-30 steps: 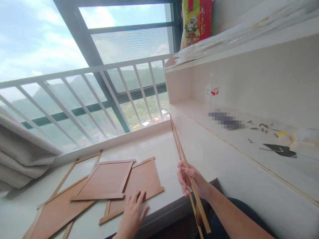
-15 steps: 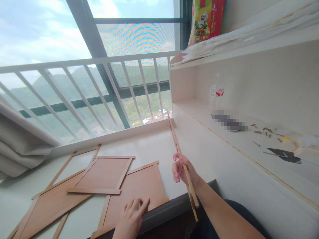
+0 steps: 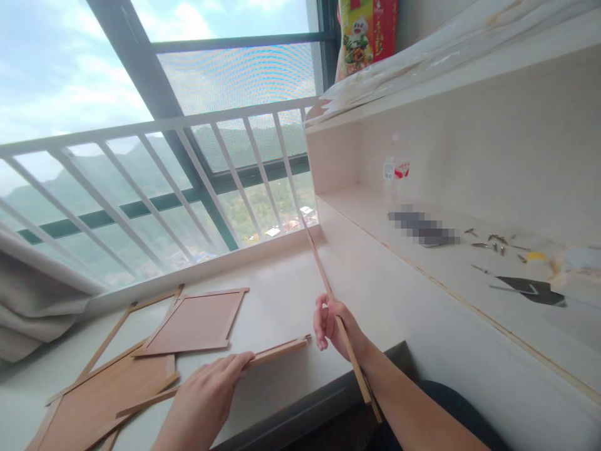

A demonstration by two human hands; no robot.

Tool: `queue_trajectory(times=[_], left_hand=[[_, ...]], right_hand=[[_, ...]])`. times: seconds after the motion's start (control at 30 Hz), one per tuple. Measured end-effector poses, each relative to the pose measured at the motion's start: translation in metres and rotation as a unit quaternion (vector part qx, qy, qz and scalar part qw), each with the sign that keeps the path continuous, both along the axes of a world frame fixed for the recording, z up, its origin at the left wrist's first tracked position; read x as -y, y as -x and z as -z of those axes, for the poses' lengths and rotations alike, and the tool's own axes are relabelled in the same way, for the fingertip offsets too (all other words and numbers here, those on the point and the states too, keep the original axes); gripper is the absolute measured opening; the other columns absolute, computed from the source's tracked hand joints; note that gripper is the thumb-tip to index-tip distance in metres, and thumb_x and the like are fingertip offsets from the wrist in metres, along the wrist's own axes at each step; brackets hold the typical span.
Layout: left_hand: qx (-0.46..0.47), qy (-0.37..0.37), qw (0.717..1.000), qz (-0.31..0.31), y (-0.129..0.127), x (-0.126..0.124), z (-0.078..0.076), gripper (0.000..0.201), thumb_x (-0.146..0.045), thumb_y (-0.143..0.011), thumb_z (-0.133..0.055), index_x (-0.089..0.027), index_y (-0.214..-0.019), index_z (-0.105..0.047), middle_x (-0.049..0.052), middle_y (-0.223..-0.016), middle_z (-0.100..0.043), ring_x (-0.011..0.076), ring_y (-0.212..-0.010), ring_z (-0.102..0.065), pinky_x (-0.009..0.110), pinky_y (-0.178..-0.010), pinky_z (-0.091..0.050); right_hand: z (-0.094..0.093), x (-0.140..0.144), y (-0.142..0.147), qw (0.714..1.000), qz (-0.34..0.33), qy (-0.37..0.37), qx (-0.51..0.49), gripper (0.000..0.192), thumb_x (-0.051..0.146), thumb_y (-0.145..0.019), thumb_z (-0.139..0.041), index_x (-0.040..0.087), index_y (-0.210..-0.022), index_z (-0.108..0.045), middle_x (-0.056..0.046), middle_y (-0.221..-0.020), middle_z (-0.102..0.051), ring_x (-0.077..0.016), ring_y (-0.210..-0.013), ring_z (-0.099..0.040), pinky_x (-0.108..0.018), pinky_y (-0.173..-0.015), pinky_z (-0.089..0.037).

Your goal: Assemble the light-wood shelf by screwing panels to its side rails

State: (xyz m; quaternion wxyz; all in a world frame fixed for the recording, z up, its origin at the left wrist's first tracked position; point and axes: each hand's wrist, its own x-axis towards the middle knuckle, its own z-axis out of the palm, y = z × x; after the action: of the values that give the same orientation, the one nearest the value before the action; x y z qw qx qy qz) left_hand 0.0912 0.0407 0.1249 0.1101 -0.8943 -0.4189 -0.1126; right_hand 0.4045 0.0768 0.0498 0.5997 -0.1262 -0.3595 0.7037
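My left hand is closed on the upper edge of a wood-framed panel, which is tipped up and shows nearly edge-on. My right hand is curled around long thin wooden strips; they slant from near the railing down toward me, and I cannot tell whether they are joined. Left of the hands, a smaller framed panel lies partly over a larger framed panel. Behind these is an open wooden frame. My left fingertips are partly hidden behind the panel.
A white shelf unit runs along the right. On it are a clear bottle, scattered screws and a black piece. A white railing stands before the window. A grey curtain hangs at left, and a dark edge borders the white surface.
My left hand has taken hold of the nearest framed panel and raised it from lying flat to nearly edge-on. The view has shifted slightly; my right hand still holds the strips.
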Motion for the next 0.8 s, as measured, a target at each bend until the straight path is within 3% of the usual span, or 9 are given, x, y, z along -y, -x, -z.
queue_trajectory(times=[0.37, 0.53, 0.8], left_hand=[[-0.018, 0.154, 0.988, 0.001, -0.049, -0.019, -0.042, 0.04, -0.02, -0.103, -0.036, -0.028, -0.112, -0.074, 0.001, -0.104, -0.084, 0.017, -0.091, -0.082, 0.021, -0.078, -0.059], [0.008, 0.172, 0.985, 0.022, -0.066, -0.027, -0.044, 0.035, -0.029, -0.107, -0.039, -0.028, -0.113, -0.073, 0.001, -0.106, -0.083, 0.0164, -0.092, -0.079, 0.02, -0.079, -0.055], [0.01, 0.201, 0.979, 0.034, -0.076, -0.038, -0.041, 0.032, -0.031, -0.109, -0.041, -0.028, -0.116, -0.071, 0.0, -0.098, -0.08, 0.0165, -0.09, -0.074, 0.023, -0.078, -0.049]], right_hand=[[-0.002, -0.011, -0.012, 0.998, 0.036, -0.008, -0.053, 0.025, 0.049, -0.095, -0.054, 0.024, -0.096, -0.051, 0.002, -0.058, -0.067, -0.0133, -0.04, -0.054, -0.023, -0.044, -0.048], [-0.003, -0.017, -0.018, 0.997, 0.047, 0.0, -0.062, 0.028, 0.051, -0.095, -0.056, 0.024, -0.094, -0.051, 0.002, -0.058, -0.066, -0.0109, -0.041, -0.049, -0.02, -0.043, -0.039], [-0.003, -0.024, -0.026, 0.998, 0.038, 0.015, -0.046, 0.032, 0.056, -0.093, -0.058, 0.026, -0.095, -0.047, 0.004, -0.056, -0.064, -0.0129, -0.041, -0.05, -0.023, -0.044, -0.042]])
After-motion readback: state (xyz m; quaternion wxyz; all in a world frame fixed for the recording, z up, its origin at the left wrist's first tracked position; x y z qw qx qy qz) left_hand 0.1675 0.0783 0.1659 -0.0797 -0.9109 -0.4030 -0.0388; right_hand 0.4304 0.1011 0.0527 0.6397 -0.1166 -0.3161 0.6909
